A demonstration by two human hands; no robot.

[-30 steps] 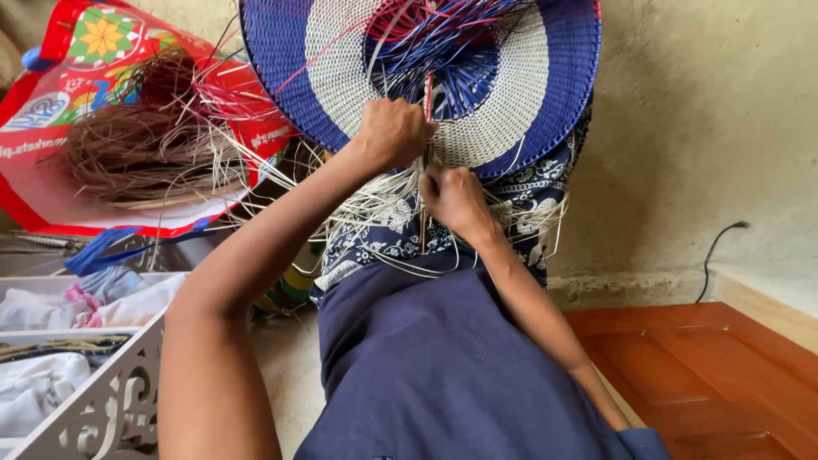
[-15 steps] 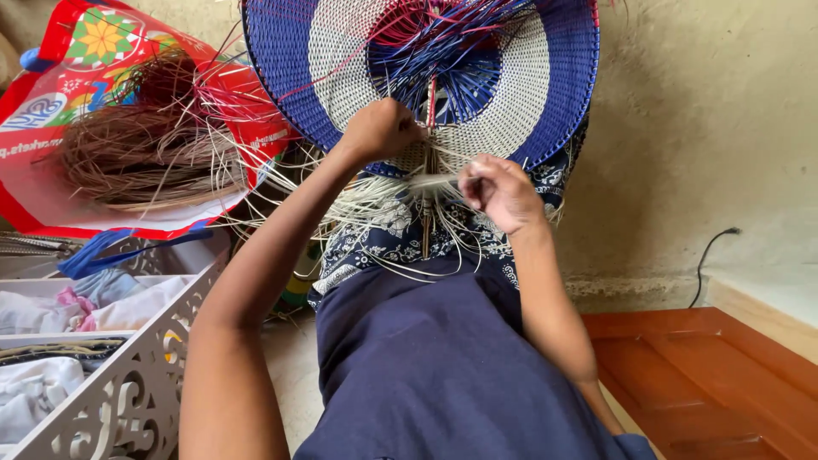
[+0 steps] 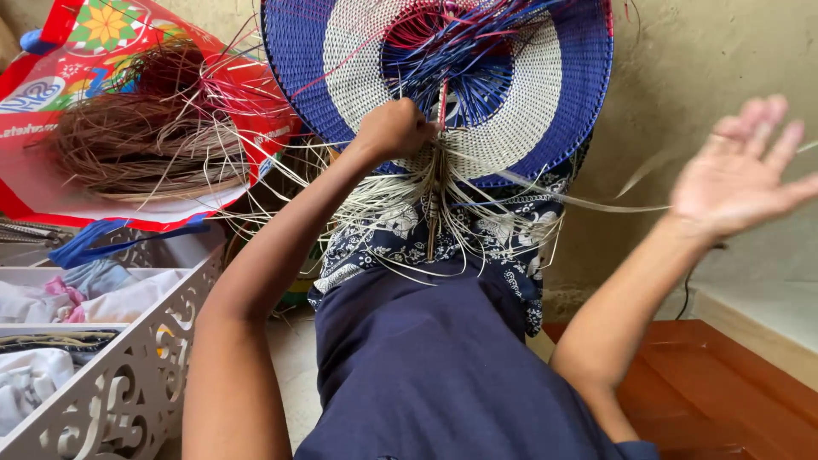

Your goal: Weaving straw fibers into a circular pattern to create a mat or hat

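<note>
My left hand [image 3: 394, 129] has a closed grip on the round woven piece [image 3: 528, 128] at its edge. My right hand [image 3: 737, 175] is open, pulling a pale strand [image 3: 588, 203] sideways.

Rough beige plaster wall [image 3: 707, 60], reddish wooden floor [image 3: 724, 400], white carved crate [image 3: 111, 400] at left

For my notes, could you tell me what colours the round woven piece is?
The round woven piece has blue and white rings, seen from the head view.
</note>
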